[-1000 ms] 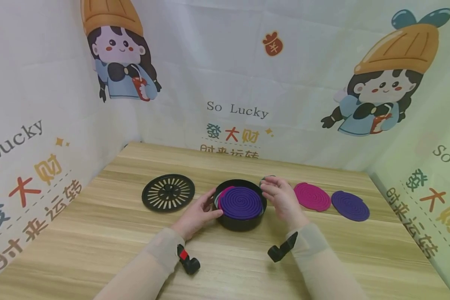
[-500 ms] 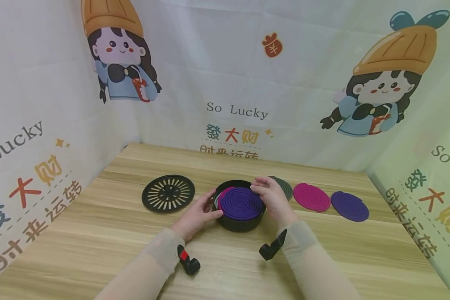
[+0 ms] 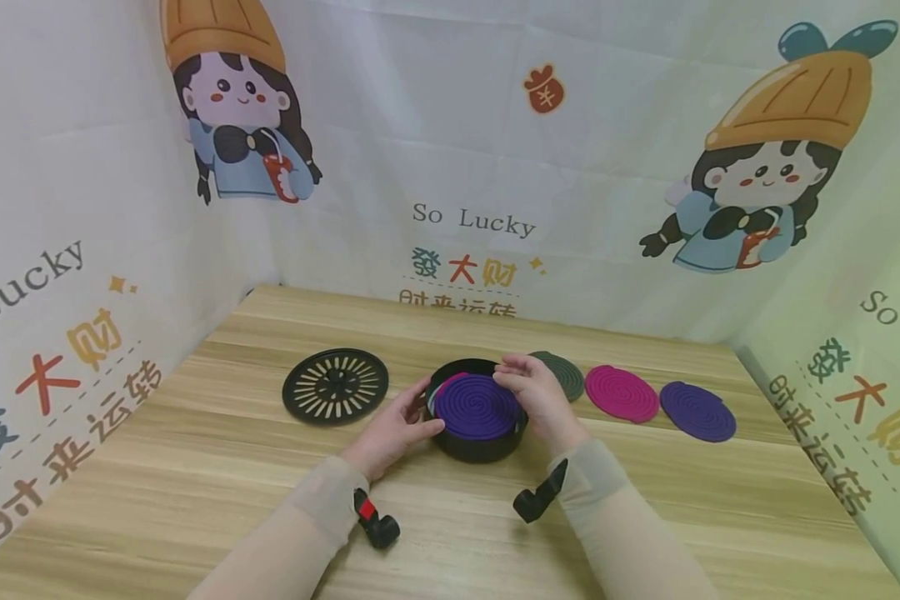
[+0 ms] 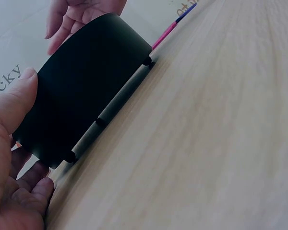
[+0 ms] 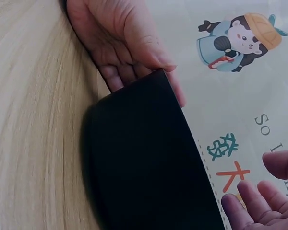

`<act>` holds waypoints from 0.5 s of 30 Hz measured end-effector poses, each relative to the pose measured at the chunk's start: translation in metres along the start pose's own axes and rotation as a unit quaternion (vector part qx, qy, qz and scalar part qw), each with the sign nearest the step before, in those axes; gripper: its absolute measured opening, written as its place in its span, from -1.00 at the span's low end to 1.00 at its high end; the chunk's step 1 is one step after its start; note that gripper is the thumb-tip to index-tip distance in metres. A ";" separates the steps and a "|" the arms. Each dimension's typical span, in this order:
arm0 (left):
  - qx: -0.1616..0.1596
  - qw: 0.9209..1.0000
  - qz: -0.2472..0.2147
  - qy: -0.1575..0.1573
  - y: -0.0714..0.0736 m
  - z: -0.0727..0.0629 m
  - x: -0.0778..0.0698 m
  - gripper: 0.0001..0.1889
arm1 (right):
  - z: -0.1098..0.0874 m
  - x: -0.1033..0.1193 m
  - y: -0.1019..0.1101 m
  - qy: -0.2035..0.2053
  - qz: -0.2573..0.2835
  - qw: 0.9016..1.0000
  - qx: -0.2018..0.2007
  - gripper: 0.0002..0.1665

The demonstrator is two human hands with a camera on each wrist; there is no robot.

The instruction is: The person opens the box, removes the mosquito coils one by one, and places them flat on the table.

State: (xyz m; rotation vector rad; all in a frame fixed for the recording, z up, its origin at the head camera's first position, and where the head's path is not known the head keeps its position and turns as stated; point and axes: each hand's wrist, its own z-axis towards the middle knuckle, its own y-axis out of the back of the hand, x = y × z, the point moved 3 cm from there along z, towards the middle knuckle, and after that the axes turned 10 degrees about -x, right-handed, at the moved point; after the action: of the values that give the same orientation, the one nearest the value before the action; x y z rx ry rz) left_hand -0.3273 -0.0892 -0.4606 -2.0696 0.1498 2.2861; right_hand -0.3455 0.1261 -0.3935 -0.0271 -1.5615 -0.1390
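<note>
A round black mosquito coil holder (image 3: 480,452) stands in mid-table. In it lies a purple spiral mosquito coil (image 3: 477,407), on top of a pink one (image 3: 450,386) that shows at the edge. My left hand (image 3: 396,429) grips the holder's left side, thumb near the rim and fingers round the wall, as the left wrist view (image 4: 14,143) shows too. At the right rim is my right hand (image 3: 543,400), its loosely bent fingers (image 5: 259,203) over the purple coil's edge. In the right wrist view they hold nothing, and the holder's dark wall (image 5: 144,158) hides its contents.
A black slotted lid (image 3: 335,387) lies left of the holder. To the right, dark green (image 3: 562,377), pink (image 3: 621,393) and purple (image 3: 697,411) coils lie in a row. A printed cloth (image 3: 480,167) surrounds the wooden table (image 3: 232,500).
My right hand has moved left to the holder's right rim, uncovering the dark green coil. The purple coil in the holder has shifted slightly left. My left hand keeps its grip.
</note>
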 end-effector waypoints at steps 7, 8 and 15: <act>-0.003 1.000 0.004 -0.003 0.001 0.000 0.001 -0.10 | -0.001 0.000 0.001 -0.003 -0.002 1.000 -0.006 -0.46; -0.003 1.000 0.004 -0.004 0.001 0.000 0.001 -0.10 | 0.000 0.000 0.001 -0.002 -0.003 1.000 -0.005 -0.46; 0.000 1.000 0.006 -0.002 0.001 0.001 0.002 -0.11 | 0.001 0.000 0.000 -0.006 0.009 1.000 -0.012 -0.47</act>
State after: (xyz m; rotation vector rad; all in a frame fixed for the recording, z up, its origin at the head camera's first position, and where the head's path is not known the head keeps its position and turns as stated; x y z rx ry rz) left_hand -0.3285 -0.0899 -0.4621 -2.0689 0.1630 2.2962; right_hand -0.3467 0.1265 -0.3934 -0.0602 -1.5713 -0.1439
